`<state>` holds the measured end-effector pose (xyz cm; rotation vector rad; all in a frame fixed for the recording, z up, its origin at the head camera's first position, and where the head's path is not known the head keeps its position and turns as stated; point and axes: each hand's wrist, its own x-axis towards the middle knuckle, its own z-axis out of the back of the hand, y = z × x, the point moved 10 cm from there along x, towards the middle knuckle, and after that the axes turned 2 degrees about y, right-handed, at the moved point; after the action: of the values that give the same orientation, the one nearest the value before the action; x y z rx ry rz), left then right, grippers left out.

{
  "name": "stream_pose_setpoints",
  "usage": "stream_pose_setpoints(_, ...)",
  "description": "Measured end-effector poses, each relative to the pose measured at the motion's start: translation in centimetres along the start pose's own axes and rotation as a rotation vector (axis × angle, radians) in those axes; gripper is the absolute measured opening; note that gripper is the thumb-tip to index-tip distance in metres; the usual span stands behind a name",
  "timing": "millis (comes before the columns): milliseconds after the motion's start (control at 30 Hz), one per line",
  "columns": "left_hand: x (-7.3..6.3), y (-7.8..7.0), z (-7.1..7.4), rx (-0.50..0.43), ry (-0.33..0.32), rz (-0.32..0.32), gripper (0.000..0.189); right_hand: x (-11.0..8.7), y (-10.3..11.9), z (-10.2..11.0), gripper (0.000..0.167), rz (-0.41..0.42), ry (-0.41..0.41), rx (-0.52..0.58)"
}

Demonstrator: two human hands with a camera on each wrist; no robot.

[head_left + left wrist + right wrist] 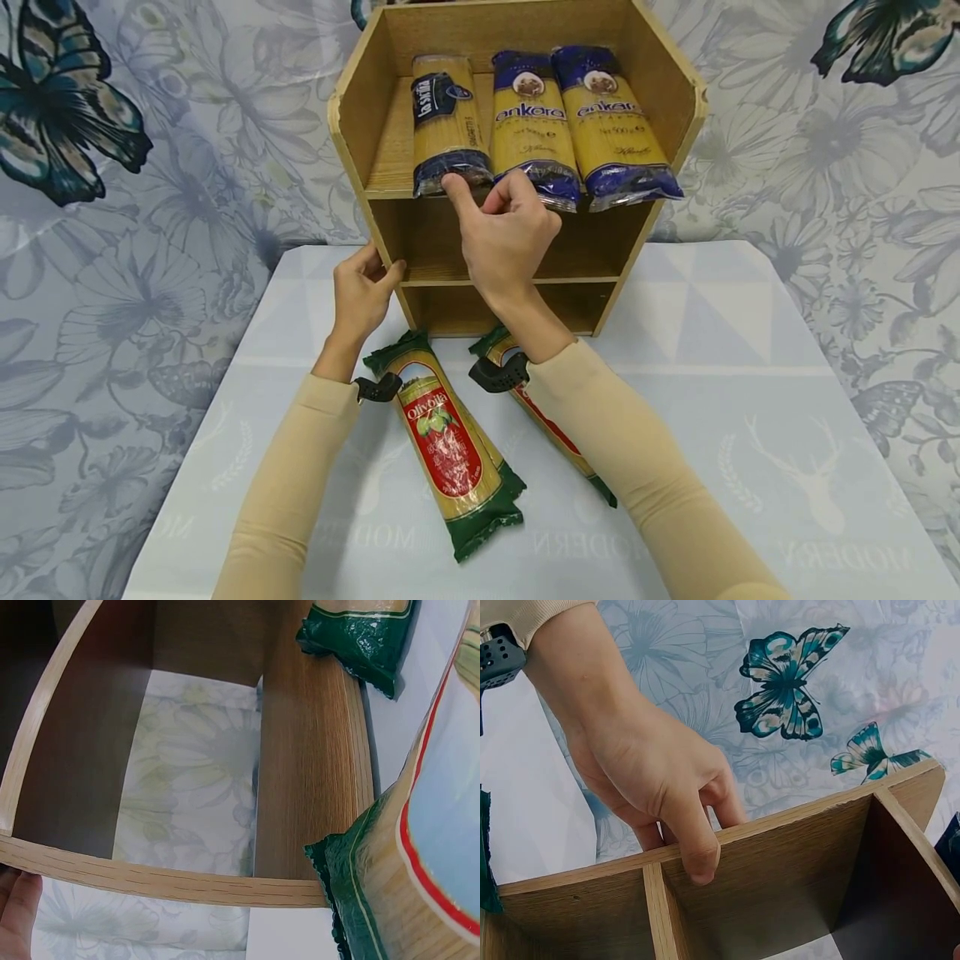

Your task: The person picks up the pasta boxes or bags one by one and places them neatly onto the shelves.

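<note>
My right hand [510,237] is at the near end of a navy-banded spaghetti packet [446,117] on the wooden shelf unit's upper tier. Its thumb lies on the packet's end and the index finger is curled; the grip underneath is hidden. My left hand [363,292] grips the left side panel of the shelf unit [347,137]. In the right wrist view, the left hand [645,765] has its thumb inside the panel near a divider. Only fingertips of the left hand [19,911] appear in the left wrist view.
Beside the navy-banded packet lie two yellow-and-blue spaghetti packets [532,125] [615,125]. Green-ended spaghetti packets [442,442] overlap on the table [750,433] before the unit. Another green-ended packet [555,429] lies partly under my right forearm. Butterfly-patterned covering [165,233] hangs behind.
</note>
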<state>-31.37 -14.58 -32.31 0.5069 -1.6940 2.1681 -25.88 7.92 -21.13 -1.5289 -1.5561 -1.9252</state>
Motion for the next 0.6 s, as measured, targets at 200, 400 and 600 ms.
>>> stream_pose_setpoints(200,-0.12,0.02,0.09,0.024,-0.002,0.001,0.041,0.13,-0.07,-0.11,0.054,0.011,0.001,-0.022)
stream_pose_setpoints(400,-0.17,-0.01,0.14,0.014,-0.004,0.002,0.04,-0.02,-0.06,-0.19,0.051,-0.011,0.044,-0.019)
stream_pose_setpoints(600,-0.16,-0.19,0.15,0.011,-0.001,-0.005,0.041,-0.07,0.24,-0.2,0.044,-0.035,0.138,-0.008)
